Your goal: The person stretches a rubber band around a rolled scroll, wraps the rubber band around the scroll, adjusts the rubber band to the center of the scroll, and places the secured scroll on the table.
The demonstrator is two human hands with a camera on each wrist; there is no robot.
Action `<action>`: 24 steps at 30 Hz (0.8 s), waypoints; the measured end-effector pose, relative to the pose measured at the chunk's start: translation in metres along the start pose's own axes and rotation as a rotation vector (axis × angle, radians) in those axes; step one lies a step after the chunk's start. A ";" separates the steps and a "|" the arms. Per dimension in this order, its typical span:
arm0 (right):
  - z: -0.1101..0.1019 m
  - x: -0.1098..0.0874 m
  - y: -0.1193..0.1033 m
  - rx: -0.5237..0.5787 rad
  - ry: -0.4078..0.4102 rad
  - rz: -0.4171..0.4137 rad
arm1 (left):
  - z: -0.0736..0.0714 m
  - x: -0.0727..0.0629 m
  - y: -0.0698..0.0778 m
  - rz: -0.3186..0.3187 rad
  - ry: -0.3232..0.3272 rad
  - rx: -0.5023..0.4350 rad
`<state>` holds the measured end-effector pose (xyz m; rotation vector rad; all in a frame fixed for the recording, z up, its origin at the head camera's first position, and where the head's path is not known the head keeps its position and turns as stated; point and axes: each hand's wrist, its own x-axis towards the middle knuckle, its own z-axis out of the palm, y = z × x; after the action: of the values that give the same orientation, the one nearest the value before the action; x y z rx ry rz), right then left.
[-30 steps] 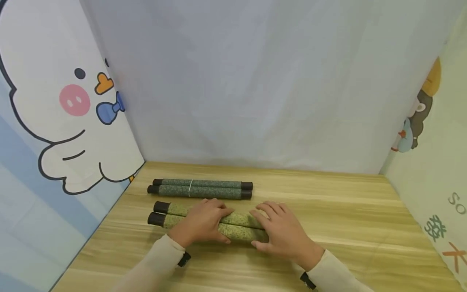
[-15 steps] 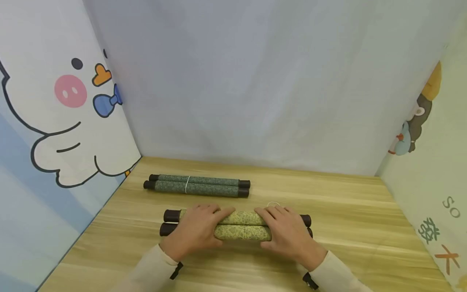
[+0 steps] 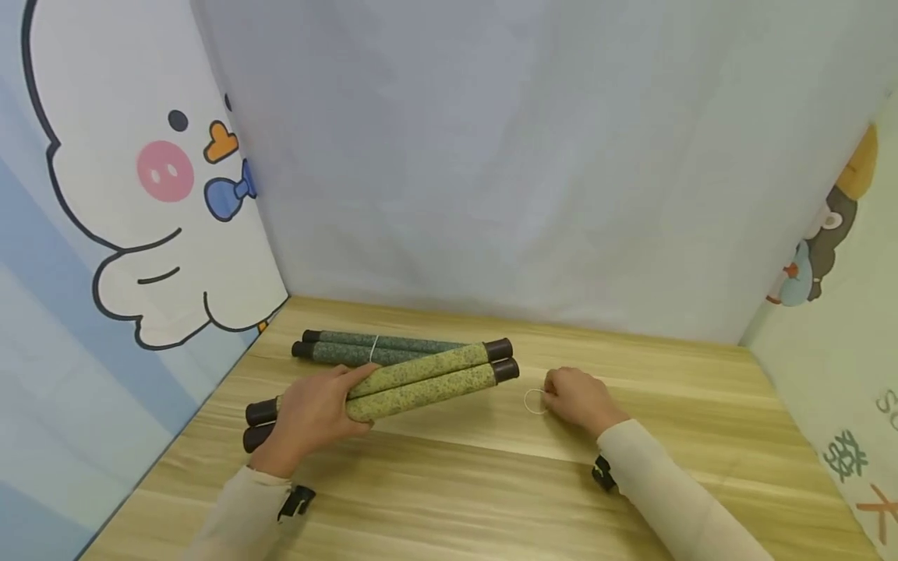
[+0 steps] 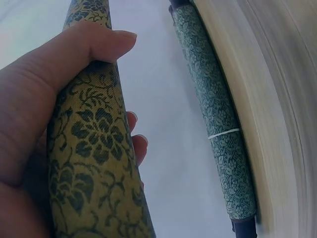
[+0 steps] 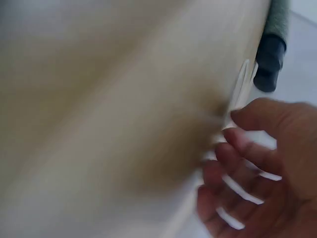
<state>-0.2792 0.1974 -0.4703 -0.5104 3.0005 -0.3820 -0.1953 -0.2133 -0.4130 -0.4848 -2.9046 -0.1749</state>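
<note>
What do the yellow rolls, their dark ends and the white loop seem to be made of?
Yellow rolls: probably matte woven fabric, judging by the clothlike grain around the floral pattern. Dark ends: smooth, faintly shiny, perhaps plastic or painted wood. White loop: thin, cordlike, possibly elastic; finish unclear.

Free lane between yellow brocade scrolls (image 3: 429,394) and white loop (image 3: 525,403)
Nearer, the bench (image 3: 456,499) gives room between both sleeves (image 3: 666,483); green scrolls (image 3: 344,353) obstruct behind the yellow pair, and a grey curtain (image 3: 519,195) bars the far side.
</note>
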 end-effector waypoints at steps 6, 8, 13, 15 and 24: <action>-0.009 -0.001 -0.003 0.059 -0.078 0.092 | 0.006 0.010 0.012 0.052 0.020 -0.007; -0.015 -0.005 -0.002 0.208 -0.046 0.090 | 0.007 0.011 0.015 0.058 0.020 -0.008; -0.034 -0.023 -0.004 0.875 0.061 -0.012 | 0.010 0.011 0.017 0.059 0.020 -0.020; -0.041 -0.030 -0.008 1.185 0.086 -0.046 | 0.012 0.012 0.018 0.062 0.019 -0.038; -0.062 -0.062 -0.011 2.015 0.051 -0.232 | 0.024 0.020 0.029 0.097 0.021 -0.085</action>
<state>-0.2246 0.2220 -0.4055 -0.4329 1.1521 -2.6115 -0.2080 -0.1761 -0.4298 -0.6321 -2.8550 -0.2878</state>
